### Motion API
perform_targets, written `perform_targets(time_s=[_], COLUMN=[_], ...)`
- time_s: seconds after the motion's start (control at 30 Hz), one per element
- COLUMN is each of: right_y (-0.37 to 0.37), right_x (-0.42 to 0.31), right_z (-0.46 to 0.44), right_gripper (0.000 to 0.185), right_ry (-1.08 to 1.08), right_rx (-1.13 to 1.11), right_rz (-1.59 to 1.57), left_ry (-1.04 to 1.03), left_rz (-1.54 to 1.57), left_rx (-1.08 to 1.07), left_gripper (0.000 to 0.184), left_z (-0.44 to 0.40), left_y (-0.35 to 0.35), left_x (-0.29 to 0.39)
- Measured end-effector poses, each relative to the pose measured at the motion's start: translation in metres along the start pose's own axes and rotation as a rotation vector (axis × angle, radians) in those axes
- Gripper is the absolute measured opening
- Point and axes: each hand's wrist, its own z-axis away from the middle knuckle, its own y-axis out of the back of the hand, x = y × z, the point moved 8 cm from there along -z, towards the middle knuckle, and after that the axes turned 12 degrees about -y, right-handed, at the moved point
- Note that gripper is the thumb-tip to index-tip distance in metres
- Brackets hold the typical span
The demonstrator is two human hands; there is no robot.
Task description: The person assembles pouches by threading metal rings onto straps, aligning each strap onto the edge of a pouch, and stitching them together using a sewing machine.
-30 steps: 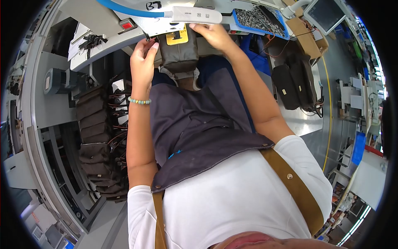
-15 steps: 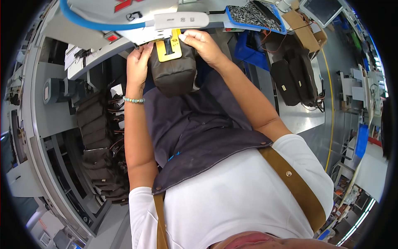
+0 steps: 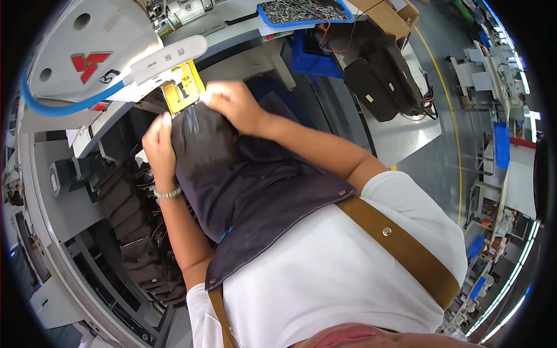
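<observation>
Both hands grip a dark fabric pouch (image 3: 203,142) at its upper edge, and its lower part rests against the apron. My left hand (image 3: 158,142) pinches the pouch's left side. On its right side, my right hand (image 3: 235,105) is closed round the edge, close to a yellow plate (image 3: 184,87). This plate has a cut-out in the middle and sits at the top of the pouch, under the machine head. A white lamp (image 3: 168,58) on a blue hose (image 3: 69,110) hangs just above the plate.
A white machine body (image 3: 87,49) fills the upper left. Beyond it lies a blue tray (image 3: 264,18) of small metal parts. Black bags (image 3: 377,87) lie on a metal surface at right, and more dark pouches (image 3: 125,203) hang at left. A blue bin (image 3: 310,58) stands below the tray.
The view has turned and shifted. Both hands have drawn the pouch and yellow plate toward the body, and more of the pouch shows than one second ago.
</observation>
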Motion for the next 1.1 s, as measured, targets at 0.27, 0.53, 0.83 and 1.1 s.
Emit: perform_targets(time_s=[0.27, 0.53, 0.83, 1.1], right_y=[-0.001, 0.287, 0.314, 0.312], right_x=[-0.004, 0.054, 0.078, 0.033], right_z=[0.054, -0.127, -0.154, -0.102], right_gripper=[0.027, 0.021, 0.040, 0.027], right_ry=[0.162, 0.032, -0.005, 0.304], right_rx=[-0.285, 0.609, 0.466, 0.713], right_rz=[0.437, 1.090, 1.500, 1.154], left_ry=[-0.024, 0.053, 0.038, 0.035], left_rz=[0.069, 0.026, 0.027, -0.165], left_rx=[-0.205, -0.111, -0.009, -0.084], left_gripper=[0.016, 0.029, 0.028, 0.019], left_z=[0.056, 0.051, 0.054, 0.042], left_y=[-0.009, -0.030, -0.010, 0.027], left_x=[0.003, 0.016, 0.019, 0.027])
